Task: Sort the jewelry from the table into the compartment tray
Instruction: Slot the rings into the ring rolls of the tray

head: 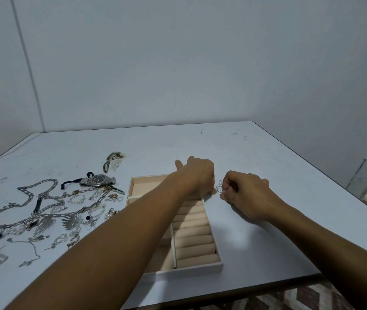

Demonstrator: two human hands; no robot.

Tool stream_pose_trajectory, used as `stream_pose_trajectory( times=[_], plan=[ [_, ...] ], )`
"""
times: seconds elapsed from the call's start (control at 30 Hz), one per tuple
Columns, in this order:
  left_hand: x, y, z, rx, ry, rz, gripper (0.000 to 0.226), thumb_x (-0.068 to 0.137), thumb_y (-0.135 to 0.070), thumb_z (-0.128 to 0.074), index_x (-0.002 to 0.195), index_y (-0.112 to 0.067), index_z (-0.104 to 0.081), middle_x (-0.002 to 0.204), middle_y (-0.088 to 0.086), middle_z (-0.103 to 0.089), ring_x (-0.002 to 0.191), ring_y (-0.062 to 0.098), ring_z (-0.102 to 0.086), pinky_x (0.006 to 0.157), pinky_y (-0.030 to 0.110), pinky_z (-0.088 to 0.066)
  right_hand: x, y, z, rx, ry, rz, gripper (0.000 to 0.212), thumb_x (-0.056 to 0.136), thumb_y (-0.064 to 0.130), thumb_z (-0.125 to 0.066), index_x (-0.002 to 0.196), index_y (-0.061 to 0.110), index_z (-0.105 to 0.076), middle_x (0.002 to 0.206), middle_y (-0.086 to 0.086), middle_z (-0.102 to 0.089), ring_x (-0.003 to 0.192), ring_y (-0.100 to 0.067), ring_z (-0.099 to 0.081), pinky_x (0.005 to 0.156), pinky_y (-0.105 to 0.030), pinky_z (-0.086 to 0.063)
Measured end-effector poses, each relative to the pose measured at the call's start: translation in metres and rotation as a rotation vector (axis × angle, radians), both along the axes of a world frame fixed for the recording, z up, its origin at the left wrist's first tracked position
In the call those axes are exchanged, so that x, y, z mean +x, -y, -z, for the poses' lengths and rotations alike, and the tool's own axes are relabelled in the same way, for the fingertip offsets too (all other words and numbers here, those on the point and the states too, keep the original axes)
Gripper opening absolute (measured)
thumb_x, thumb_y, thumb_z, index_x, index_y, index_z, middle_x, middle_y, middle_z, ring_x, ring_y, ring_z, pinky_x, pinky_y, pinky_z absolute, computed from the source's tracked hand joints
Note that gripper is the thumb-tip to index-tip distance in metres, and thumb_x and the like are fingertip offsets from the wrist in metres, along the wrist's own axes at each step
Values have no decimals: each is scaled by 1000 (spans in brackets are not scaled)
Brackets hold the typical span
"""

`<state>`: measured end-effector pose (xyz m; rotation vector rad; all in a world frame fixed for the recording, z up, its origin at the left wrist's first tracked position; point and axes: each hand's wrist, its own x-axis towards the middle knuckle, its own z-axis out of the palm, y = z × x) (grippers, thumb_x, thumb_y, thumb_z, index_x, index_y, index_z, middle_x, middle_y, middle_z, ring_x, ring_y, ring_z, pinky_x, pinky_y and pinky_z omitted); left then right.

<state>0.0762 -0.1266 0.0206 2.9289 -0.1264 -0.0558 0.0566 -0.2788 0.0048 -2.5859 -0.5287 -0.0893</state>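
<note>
Head view: my right hand (248, 194) pinches thin rings (220, 188); my left hand (197, 175) curls its fingers beside them, hold not discernible. Press rings singly between the ring rolls (193, 231) of the tray (189, 273).

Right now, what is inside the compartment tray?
The compartment tray shows peach padded ring rolls along its right side, with no jewelry visible on them, and a bare far-left compartment. The left forearm covers the middle and near-left compartments, so their contents cannot be seen.
</note>
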Motion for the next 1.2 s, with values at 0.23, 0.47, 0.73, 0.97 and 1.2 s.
stream_pose_trajectory(
  times=[0.23, 0.47, 0.73, 0.97, 1.2],
  plan=[
    [-20, -20, -25, -226, 169, 32, 17, 80, -30, -74, 75, -23, -59, 76, -13, -59, 84, 12, -53, 79, 35, -35, -2, 2, -3, 13, 3, 4, 10, 90, 25, -62, 82, 24, -58, 72, 10, -67, 76, -7, -55, 80, -32, -28],
    [-53, -66, -40, -365, 261, 23, 8, 75, -22, -79, 76, -19, -72, 68, -14, -64, 67, -2, -56, 57, 2, -37, -3, 2, -14, 173, -48, -59, 18, 81, 21, -74, 69, 28, -62, 69, 6, -67, 68, -9, -61, 65, -16, -44],
    [-78, -88, -14, -401, 234, -35, 7, 82, -17, -74, 86, -23, -76, 69, -18, -67, 67, -17, -58, 61, -2, -37, -15, -22, -27, 314, -93, -148, 13, 80, 18, -76, 71, 26, -69, 68, 5, -64, 59, -3, -54, 57, -16, -42],
    [-88, -84, -6, -466, 187, -21, 3, 82, -24, -75, 80, -22, -73, 66, -2, -71, 51, 1, -60, 54, 11, -45, -22, -28, -26, 268, -66, -165, 8, 80, 22, -74, 74, 26, -70, 71, 7, -67, 68, -9, -61, 68, -26, -50],
    [-89, -84, -3, -431, 184, -12, 2, 82, -25, -74, 83, -23, -74, 71, -5, -72, 58, 1, -64, 57, 11, -46, -24, -29, -25, 251, -68, -171, 9, 80, 20, -73, 74, 27, -70, 72, 7, -69, 71, -13, -63, 72, -34, -54]
  ],
)
